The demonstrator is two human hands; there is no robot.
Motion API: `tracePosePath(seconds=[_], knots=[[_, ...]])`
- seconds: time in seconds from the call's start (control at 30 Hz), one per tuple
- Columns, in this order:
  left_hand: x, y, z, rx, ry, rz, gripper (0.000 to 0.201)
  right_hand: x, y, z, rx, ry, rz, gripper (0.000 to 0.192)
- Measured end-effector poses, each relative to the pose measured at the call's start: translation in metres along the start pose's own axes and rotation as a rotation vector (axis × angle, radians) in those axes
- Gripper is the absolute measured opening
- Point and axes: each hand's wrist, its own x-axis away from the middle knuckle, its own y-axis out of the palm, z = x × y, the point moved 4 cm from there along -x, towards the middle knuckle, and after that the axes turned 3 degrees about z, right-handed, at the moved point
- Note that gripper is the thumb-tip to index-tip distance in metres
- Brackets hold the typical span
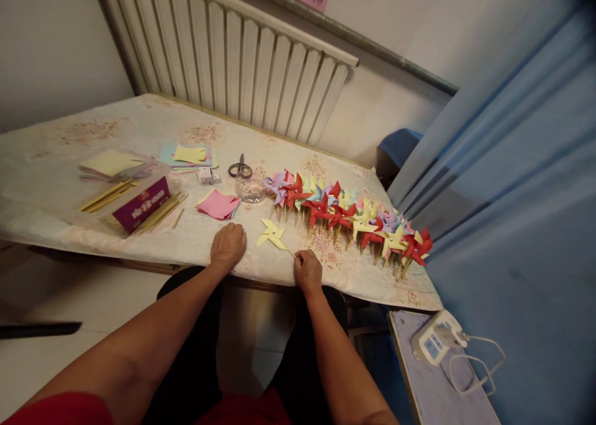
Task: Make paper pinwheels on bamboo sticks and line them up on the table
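My right hand [307, 270] pinches the stick end of a yellow paper pinwheel [272, 233] that lies flat on the tablecloth [139, 127]. My left hand [228, 245] rests as a loose fist on the table near its front edge, left of the pinwheel, holding nothing that I can see. A long row of finished pinwheels [349, 217] in red, yellow, purple and blue stretches to the right behind my right hand.
Pink paper squares [218, 204], scissors [240, 168], a small glass dish [250, 191], a purple box [141, 203] with wooden sticks [161, 213] and more coloured paper [189, 156] lie to the left. A radiator [242, 59] stands behind; a blue curtain [512, 164] hangs right.
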Motion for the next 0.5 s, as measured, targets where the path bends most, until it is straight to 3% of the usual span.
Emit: tracePosePath(seconds=[0.5], knots=[[0.0008, -0.0010, -0.0001, -0.002, 0.013, 0.015, 0.031, 0.0012, 0.0008, -0.0016, 0.007, -0.011, 0.012, 0.020]])
